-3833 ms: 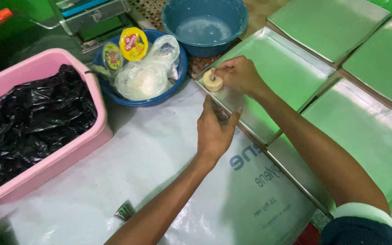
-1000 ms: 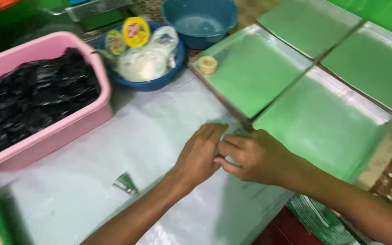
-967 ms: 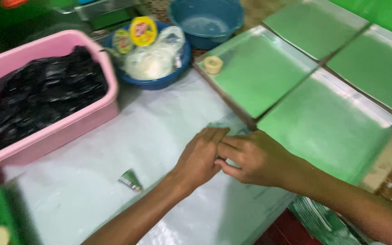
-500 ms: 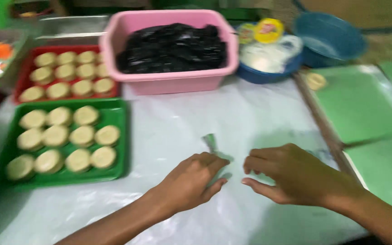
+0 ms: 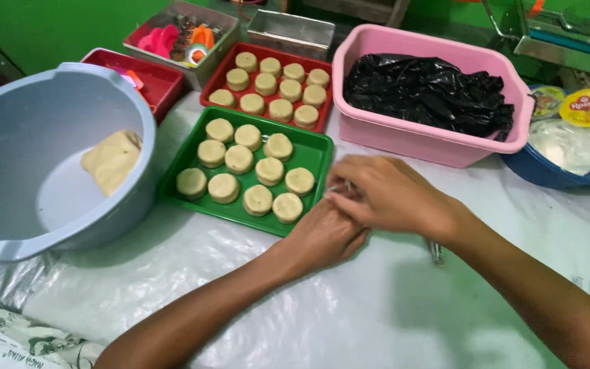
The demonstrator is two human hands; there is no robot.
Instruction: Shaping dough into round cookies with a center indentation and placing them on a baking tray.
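Note:
My left hand [image 5: 319, 239] rests low on the clear plastic sheet [image 5: 349, 314] covering the table. Its fingers are hidden under my right hand [image 5: 387, 195], which crosses over it. The right fingertips are bunched together at the right edge of a green tray [image 5: 312, 147]. Whether they pinch anything is unclear. The green tray carries several round, pale dough pieces [image 5: 239, 158]. A small metal piece [image 5: 436, 253] lies on the sheet just right of my right wrist.
A grey-blue bowl [image 5: 8, 130] with a dough lump [image 5: 112, 162] stands at the left. Behind are a red tray [image 5: 213, 85] of dough rounds, a pink basin [image 5: 425, 140] holding a black bag, a red box of cutters [image 5: 172, 39], and a blue bowl [image 5: 548, 174].
The view has swung left, so the bowl and trays now fill the frame. My hands, apart half a second ago, have come together, the right crossing over the left near the green tray.

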